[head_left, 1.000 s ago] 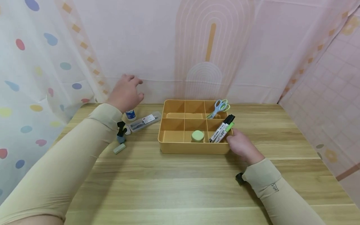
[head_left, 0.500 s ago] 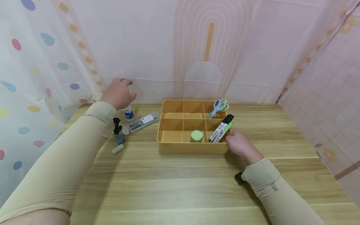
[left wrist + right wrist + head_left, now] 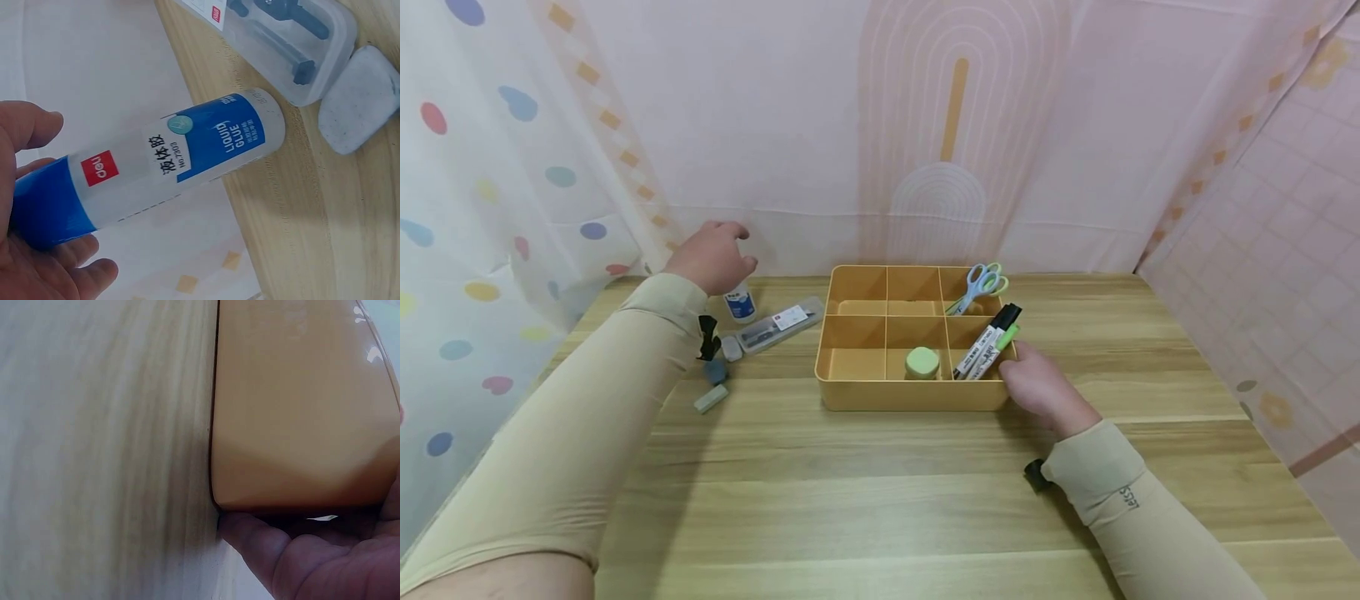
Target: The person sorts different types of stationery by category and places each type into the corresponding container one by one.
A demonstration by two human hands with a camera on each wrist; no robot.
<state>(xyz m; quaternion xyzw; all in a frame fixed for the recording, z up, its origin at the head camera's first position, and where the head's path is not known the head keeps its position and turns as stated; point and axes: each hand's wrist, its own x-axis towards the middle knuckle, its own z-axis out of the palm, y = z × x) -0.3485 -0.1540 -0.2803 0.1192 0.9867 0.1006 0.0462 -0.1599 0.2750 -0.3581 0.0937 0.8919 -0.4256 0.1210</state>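
A white and blue liquid glue bottle (image 3: 169,150) stands on the table at the back left. My left hand (image 3: 711,257) is around its blue cap (image 3: 53,203), the thumb apart from the cap and the other fingers spread on the far side. At the table's middle sits a yellow divided organizer box (image 3: 910,396). My right hand (image 3: 1041,387) holds its right front corner, fingers curled against the side wall (image 3: 300,425). In the box are a jar with a green lid (image 3: 922,362), markers (image 3: 985,343) and scissors (image 3: 979,285).
Beside the glue lies a clear case (image 3: 781,325) with a compass set inside. Nearer are a pale rounded block (image 3: 359,100), a small blue object (image 3: 715,371) and a light green block (image 3: 711,399). A patterned cloth (image 3: 805,150) hangs behind the table.
My left hand has moved left and down onto the glue bottle's cap. The right hand stays at the organizer box, and the whole head view has shifted slightly.
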